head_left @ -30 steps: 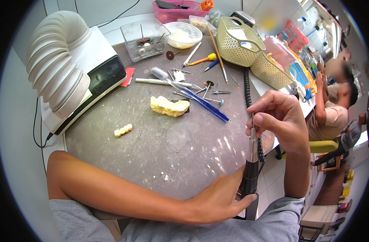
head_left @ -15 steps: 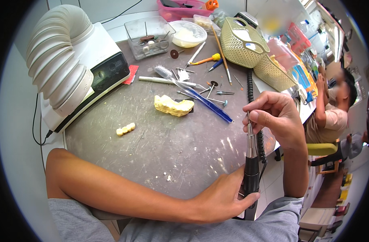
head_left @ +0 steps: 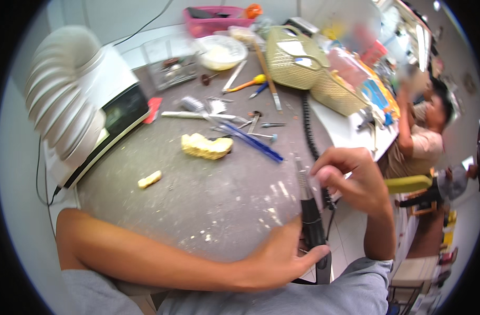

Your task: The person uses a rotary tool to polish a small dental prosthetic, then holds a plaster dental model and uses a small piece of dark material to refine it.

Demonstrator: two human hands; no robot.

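My left hand (head_left: 282,249) is wrapped round the black body of a rotary handpiece (head_left: 312,223), whose slim metal nose points up and away from me. Just right of that nose is my right hand (head_left: 350,181), its fingers loosely bent and slightly blurred; the thumb and index tips look a little apart, with nothing visible between them. A yellow dental arch model (head_left: 206,147) lies on the grey bench top (head_left: 235,197). Left of it and nearer to me sits a short, cream-yellow row of joined teeth (head_left: 149,179).
A blue-handled brush (head_left: 253,142), burs and pencil-like tools lie behind the model. A white ribbed hose (head_left: 61,100) arches over a box at left. Farther back stand a clear bin (head_left: 169,68), a white bowl (head_left: 224,55) and woven baskets (head_left: 292,63). A person (head_left: 424,126) sits at right.
My right fingers have come off the thin tip of the handpiece and shifted slightly right of it and nearer. My left hand keeps its grip. The whole view has swung, shifting the bench things leftward.
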